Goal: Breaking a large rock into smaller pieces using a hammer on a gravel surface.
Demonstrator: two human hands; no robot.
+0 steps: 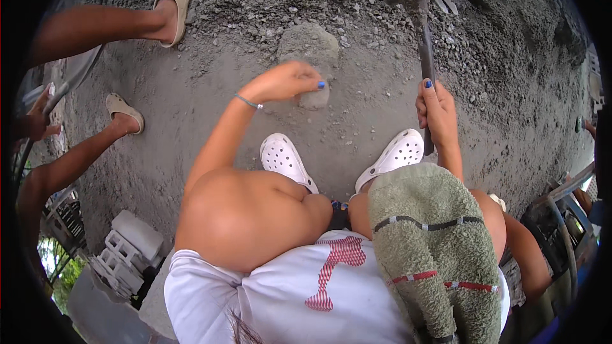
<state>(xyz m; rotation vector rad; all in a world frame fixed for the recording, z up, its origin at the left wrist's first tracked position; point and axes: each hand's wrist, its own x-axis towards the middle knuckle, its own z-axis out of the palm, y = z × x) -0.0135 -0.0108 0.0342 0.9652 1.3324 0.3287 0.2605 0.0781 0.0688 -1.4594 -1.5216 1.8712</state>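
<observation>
My left hand [287, 81], a thin band at its wrist, reaches over the ground in front of me. Its fingers are closed on a small grey stone [315, 99], partly hidden behind them and slightly blurred. Just beyond lies a larger, dust-covered rock [310, 42]. My right hand [438, 109] is wrapped round the dark handle of a claw hammer [426, 38]. The hammer stands head away from me, its metal head over the gravel at the far right.
Loose gravel [248, 9] spreads across the far side. My white clogs [285, 158] rest on dusty ground; a green towel [424, 229] lies over my right knee. At left, another person's legs [95, 28] stand close, beside a shovel [80, 70]. Hollow blocks [124, 248] lie at lower left.
</observation>
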